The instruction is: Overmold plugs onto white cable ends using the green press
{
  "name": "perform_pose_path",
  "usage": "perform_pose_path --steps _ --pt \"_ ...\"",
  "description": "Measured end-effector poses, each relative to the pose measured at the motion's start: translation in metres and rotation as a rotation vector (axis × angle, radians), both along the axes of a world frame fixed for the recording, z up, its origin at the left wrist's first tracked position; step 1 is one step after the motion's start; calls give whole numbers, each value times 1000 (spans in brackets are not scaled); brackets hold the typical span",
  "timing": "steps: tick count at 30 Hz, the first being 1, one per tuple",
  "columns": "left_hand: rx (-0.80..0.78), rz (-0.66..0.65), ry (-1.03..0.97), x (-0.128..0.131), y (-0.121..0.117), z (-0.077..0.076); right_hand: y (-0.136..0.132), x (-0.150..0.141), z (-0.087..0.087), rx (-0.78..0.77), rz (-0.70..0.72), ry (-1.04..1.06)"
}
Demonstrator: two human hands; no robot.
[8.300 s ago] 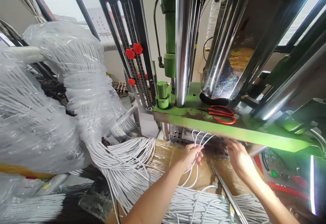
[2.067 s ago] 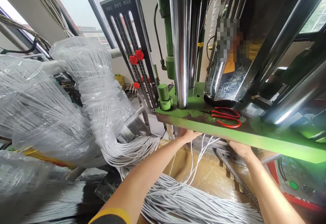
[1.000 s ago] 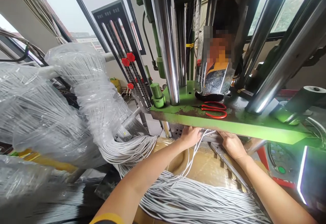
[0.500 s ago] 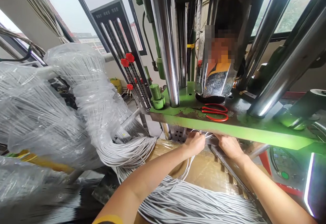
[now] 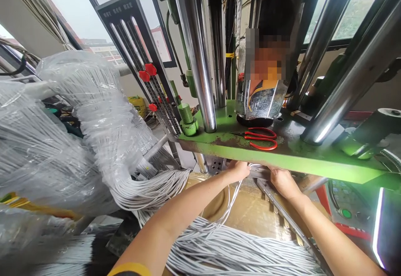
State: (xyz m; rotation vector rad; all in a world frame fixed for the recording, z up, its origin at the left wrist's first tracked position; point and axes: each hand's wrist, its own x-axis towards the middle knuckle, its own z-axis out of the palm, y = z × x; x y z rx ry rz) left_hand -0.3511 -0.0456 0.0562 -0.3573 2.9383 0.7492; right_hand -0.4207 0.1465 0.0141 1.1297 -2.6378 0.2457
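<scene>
Both my hands reach under the front edge of a green machine platen (image 5: 300, 161). My left hand (image 5: 239, 169) is curled around a few thin white cables (image 5: 230, 200) that run down to a big pile of white cables (image 5: 238, 251) in front of me. My right hand (image 5: 282, 180) sits just to the right, at the metal mould block under the platen; its fingertips are hidden by the platen edge. A long metal rail (image 5: 288, 221) runs from under my right hand toward me.
Red-handled scissors (image 5: 261, 138) lie on the platen between chrome columns (image 5: 197, 58). Plastic-wrapped cable bundles (image 5: 94, 113) fill the left side. A black slotted panel with red knobs (image 5: 147, 73) stands behind. A green button (image 5: 345, 213) sits at the right. Another person is beyond the machine.
My hands have stayed under the platen edge with the cables; the left hand pushed slightly further in. The view shifted a little to the right.
</scene>
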Motion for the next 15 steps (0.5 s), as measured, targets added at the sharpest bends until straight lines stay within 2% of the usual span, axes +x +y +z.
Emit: perform_pose_path --steps 5,12,15 --pt "114 -15 -12 -4 -8 0 1 -1 -4 -7 17 5" --pt "142 1 72 7 0 12 3 6 -1 32 104 35" --pt "169 25 130 11 -9 15 1 10 4 66 89 59"
